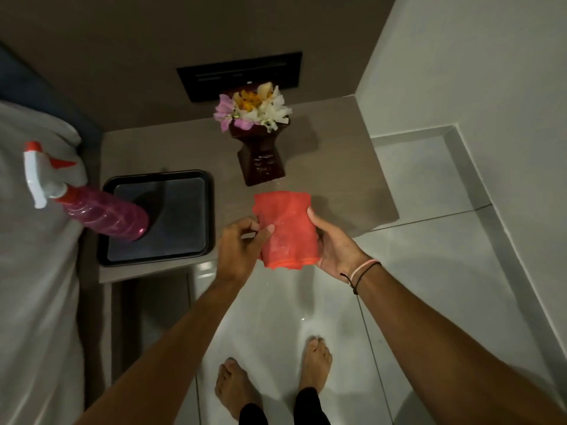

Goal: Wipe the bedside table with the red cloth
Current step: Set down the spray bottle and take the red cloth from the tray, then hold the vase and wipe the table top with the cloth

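Red cloth was held up in the air by both hands, folded into a rough rectangle, hanging over the front edge of the bedside table near its right half. Top edge of cloth overlapped the tabletop in view; bottom edge hung over the floor. Can't tell whether it touched the surface.

Left hand pinched the cloth's left edge, thumb and fingers closed on the fabric. Right hand clamped the right side, thumb on front, fingers behind. Right wrist carried thin bands.

Just behind the cloth: dark vase with flowers, upright, mid-table, close to the cloth's top edge. Small wet specks showed at the vase base.

Left part of table: black tray, sitting right up to the front and left edges. Pink spray bottle stood on the tray, white and red trigger head pointing toward the bed.

Open tabletop: strip to the right of the vase out to the right edge, plus a band behind the tray. Right edge met a white wall step. Back edge met the wall, with a dark switch panel above it.

Bare feet stood on glossy tile in front of the table.
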Action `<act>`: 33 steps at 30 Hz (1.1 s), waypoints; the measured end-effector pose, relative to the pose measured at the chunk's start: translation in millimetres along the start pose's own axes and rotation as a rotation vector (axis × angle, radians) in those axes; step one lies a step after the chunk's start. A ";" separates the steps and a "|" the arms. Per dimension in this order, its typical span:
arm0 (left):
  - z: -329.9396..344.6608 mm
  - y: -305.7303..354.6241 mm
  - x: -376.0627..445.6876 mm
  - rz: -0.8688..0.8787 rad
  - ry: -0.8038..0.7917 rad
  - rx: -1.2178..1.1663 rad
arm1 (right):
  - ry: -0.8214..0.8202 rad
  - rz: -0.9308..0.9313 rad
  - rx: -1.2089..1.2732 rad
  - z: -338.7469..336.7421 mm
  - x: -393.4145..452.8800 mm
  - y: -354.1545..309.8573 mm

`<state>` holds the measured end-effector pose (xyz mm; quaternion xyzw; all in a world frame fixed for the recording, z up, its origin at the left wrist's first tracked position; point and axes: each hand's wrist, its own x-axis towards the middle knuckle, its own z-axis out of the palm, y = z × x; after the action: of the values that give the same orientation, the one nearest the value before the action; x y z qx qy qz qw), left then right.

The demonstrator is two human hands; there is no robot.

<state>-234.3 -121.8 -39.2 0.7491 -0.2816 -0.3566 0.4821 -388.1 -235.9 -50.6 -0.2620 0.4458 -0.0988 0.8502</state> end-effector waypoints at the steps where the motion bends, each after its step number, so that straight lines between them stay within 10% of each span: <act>1: 0.8 -0.2 1.0 0.012 -0.017 0.009 | 0.035 -0.013 0.013 -2.7 0.8 -0.2; 10: -6.7 4.0 5.0 -0.040 -0.156 -0.078 | 0.131 -0.133 0.051 -7.8 11.9 -3.0; 16: -13.6 12.3 7.3 -0.036 -0.084 -0.029 | -0.031 0.128 0.007 7.8 14.0 2.6; 24: -46.1 75.4 48.1 0.520 0.262 0.728 | 0.149 -0.042 0.265 28.5 30.1 21.0; 33: -26.4 95.6 137.0 0.599 -0.090 1.269 | 0.377 -0.227 0.480 70.3 60.7 14.7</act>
<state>-140.1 -248.9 20.5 0.7605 -0.6491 -0.0058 0.0171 -296.8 -222.7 -68.6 -0.0789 0.5275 -0.3420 0.7737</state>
